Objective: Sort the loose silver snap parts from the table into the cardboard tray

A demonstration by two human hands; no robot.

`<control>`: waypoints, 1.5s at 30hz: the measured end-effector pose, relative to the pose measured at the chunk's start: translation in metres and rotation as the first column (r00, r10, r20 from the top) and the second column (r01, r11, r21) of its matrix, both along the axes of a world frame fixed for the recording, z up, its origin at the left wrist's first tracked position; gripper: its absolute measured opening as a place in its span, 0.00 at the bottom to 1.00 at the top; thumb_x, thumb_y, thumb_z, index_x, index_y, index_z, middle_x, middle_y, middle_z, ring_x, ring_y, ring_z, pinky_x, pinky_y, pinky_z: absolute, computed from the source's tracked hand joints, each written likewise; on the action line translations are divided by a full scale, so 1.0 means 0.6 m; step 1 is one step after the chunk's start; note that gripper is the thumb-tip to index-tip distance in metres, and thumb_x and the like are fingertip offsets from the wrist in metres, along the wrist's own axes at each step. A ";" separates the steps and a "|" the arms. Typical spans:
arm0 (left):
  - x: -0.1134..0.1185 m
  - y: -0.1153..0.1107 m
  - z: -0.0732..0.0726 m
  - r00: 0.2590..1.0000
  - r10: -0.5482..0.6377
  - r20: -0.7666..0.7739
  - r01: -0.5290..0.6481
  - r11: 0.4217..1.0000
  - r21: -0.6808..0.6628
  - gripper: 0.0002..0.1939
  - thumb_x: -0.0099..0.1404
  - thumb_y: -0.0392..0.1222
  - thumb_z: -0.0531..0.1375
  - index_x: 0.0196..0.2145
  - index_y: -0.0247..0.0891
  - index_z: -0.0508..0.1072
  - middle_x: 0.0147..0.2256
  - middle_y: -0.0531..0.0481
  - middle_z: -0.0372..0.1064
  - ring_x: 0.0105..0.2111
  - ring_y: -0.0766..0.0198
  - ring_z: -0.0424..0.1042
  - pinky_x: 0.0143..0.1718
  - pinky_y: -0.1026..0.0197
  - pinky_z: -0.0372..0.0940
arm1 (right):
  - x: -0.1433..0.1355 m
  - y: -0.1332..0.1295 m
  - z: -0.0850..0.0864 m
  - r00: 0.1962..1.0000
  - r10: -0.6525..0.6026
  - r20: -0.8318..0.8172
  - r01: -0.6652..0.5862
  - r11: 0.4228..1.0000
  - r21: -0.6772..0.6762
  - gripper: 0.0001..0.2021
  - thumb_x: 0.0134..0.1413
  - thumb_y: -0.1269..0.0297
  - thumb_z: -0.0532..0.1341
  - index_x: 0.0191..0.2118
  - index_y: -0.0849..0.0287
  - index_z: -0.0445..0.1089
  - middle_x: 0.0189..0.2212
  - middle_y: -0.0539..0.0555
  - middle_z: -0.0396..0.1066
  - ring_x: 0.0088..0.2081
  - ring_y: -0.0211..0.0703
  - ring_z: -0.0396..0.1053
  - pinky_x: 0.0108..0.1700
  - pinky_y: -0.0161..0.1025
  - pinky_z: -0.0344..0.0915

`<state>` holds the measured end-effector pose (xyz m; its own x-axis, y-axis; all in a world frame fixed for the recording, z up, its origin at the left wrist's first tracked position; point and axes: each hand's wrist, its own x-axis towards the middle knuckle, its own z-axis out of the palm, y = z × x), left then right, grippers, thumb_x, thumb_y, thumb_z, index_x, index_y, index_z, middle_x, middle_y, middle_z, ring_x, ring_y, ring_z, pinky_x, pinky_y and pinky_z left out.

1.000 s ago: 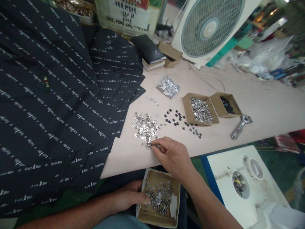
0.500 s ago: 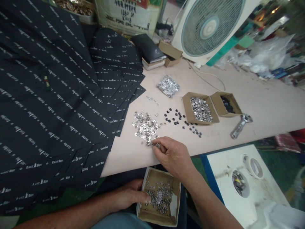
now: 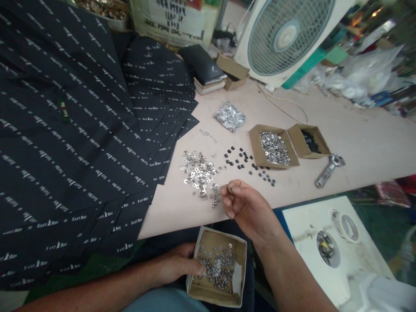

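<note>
My left hand [image 3: 178,264] grips the left rim of an open cardboard box [image 3: 216,297], its thumb inside near small metal snap parts [image 3: 219,268]. The box is over my lap, just below the table edge. Above the table edge, my right hand [image 3: 242,199] is turned partly palm up, with a small metal piece [image 3: 230,190] pinched between thumb and fingers. Left of it, a loose pile of silvery snap parts [image 3: 199,173] lies on the table. Scattered black caps [image 3: 238,161] are beyond the hand.
Dark printed fabric [image 3: 81,130] covers the left side. Two small cardboard boxes of parts [image 3: 274,149] stand right of centre, beside a metal tool [image 3: 329,171]. A bag of parts [image 3: 230,116] lies farther back, before a fan [image 3: 287,39].
My right hand has lifted from the pile, moved right and turned its palm upward. Small parts it covered now show on the table. My left hand and its box have barely moved.
</note>
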<state>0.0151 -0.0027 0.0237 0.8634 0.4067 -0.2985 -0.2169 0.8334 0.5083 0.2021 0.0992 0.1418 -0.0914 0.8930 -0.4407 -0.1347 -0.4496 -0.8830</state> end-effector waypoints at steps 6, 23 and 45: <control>-0.001 0.002 0.004 1.000 0.015 0.022 -0.015 1.000 -0.006 0.28 0.59 0.43 0.67 0.56 0.34 0.77 0.48 0.40 0.78 0.48 0.50 0.77 0.56 0.52 0.65 | -0.012 -0.005 -0.001 0.885 0.142 0.443 -0.220 0.967 0.130 0.07 0.56 0.61 0.65 0.40 0.56 0.75 0.27 0.48 0.65 0.26 0.37 0.58 0.27 0.36 0.55; 0.000 -0.001 -0.002 0.999 0.008 0.036 -0.008 1.000 -0.011 0.27 0.59 0.43 0.67 0.56 0.33 0.77 0.47 0.38 0.78 0.49 0.47 0.77 0.57 0.49 0.65 | -0.029 -0.002 -0.009 0.446 0.052 0.893 -0.543 0.809 0.224 0.04 0.58 0.68 0.64 0.35 0.54 0.78 0.26 0.47 0.65 0.29 0.37 0.64 0.34 0.38 0.57; 0.002 0.001 0.002 1.000 0.018 0.023 -0.018 1.000 -0.010 0.27 0.59 0.43 0.67 0.55 0.34 0.78 0.47 0.40 0.78 0.47 0.50 0.77 0.56 0.53 0.65 | -0.035 0.003 0.000 0.538 0.158 0.828 -0.562 0.799 0.213 0.11 0.57 0.70 0.66 0.45 0.53 0.80 0.28 0.47 0.66 0.30 0.37 0.63 0.36 0.38 0.59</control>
<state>0.0162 -0.0022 0.0247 0.8628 0.4195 -0.2822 -0.2436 0.8340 0.4950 0.1811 0.1008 0.1420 -0.2748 0.9547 -0.1140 0.7344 0.1319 -0.6657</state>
